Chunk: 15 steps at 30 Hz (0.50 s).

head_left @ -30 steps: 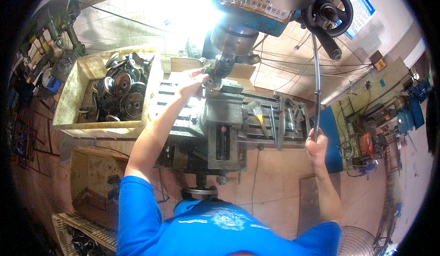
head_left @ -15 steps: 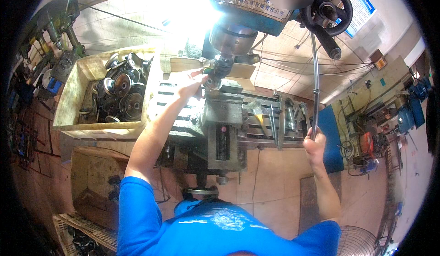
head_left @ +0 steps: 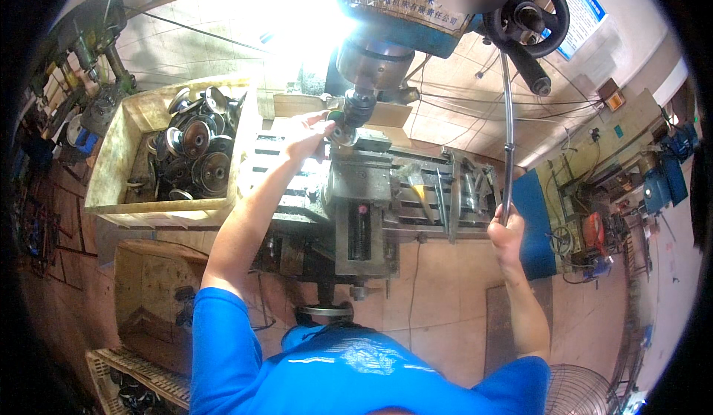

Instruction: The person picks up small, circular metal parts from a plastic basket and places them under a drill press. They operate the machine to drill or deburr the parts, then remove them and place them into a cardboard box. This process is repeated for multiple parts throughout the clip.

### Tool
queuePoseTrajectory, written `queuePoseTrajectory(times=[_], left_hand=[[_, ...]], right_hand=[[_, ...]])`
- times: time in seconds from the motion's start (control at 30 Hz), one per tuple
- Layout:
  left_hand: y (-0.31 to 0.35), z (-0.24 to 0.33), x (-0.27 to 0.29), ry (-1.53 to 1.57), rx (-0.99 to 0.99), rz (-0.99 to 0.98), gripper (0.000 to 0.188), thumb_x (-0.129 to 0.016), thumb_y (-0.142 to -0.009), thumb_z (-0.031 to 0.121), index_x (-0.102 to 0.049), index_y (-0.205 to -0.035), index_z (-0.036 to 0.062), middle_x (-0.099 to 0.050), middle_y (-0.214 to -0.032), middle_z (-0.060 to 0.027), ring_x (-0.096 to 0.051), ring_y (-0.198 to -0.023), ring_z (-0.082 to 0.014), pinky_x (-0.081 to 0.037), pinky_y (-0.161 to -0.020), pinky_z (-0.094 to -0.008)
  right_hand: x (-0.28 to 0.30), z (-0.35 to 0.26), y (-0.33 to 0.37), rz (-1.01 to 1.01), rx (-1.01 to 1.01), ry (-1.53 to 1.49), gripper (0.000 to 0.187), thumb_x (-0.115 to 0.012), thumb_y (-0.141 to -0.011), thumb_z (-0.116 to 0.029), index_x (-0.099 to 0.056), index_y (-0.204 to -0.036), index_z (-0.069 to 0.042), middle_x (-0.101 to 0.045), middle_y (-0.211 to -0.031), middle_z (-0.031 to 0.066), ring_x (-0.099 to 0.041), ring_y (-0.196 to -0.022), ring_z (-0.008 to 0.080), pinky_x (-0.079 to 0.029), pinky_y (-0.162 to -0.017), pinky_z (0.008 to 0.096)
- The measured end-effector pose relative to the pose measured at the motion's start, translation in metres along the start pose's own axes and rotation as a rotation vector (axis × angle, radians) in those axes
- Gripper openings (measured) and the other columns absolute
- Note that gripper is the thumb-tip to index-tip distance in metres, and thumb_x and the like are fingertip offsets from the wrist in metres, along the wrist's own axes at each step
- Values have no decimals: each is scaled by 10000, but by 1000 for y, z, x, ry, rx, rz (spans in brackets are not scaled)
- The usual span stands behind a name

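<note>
By the left hand (head_left: 304, 139), the rim of 1 round metal part (head_left: 342, 134) is pinched beneath the spindle (head_left: 359, 108), near the vise (head_left: 359, 179), presumably to be steadied; by the right hand (head_left: 506, 231), the lever (head_left: 509, 164) is gripped low, probably for leverage. Similar parts (head_left: 196, 139) are piled leftward in the bin (head_left: 163, 216), seemingly within reach.

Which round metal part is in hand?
The round metal part just below the chuck, held at its edge by the left hand, unlike those heaped in the cream bin.
</note>
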<state>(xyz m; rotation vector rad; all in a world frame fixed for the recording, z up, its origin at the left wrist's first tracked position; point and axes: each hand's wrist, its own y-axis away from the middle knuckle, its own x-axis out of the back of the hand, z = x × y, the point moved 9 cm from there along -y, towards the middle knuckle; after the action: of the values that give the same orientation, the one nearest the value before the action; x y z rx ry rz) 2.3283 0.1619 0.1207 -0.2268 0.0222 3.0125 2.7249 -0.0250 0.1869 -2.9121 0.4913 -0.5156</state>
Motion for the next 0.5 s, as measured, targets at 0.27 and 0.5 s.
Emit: queuePoseTrajectory(times=[0.27,0.5], left_hand=[[0,0,0,-19,6,1,490,-629,-824,138,-447,-1243,-41,-581,-528,-65,-473,-328,-88,-406,-316,-218],[0,-1,-1,6,7,-3,497,-631,-823,137,-442,-1248,-38,-576,-531,-60,-471,-331,-90,-400,-313,-218]], right_hand=[[-2,-1,-2,25,21,15,203,-571,-601,-106,-438,-752,-84,-379,-672,-53,-333,-569,29,-271,-497,186],[-7,-5,-3,2,52,12,215,-579,-603,-109,-435,-759,-79,-378,-651,-52,-333,-558,30,-274,-487,189]])
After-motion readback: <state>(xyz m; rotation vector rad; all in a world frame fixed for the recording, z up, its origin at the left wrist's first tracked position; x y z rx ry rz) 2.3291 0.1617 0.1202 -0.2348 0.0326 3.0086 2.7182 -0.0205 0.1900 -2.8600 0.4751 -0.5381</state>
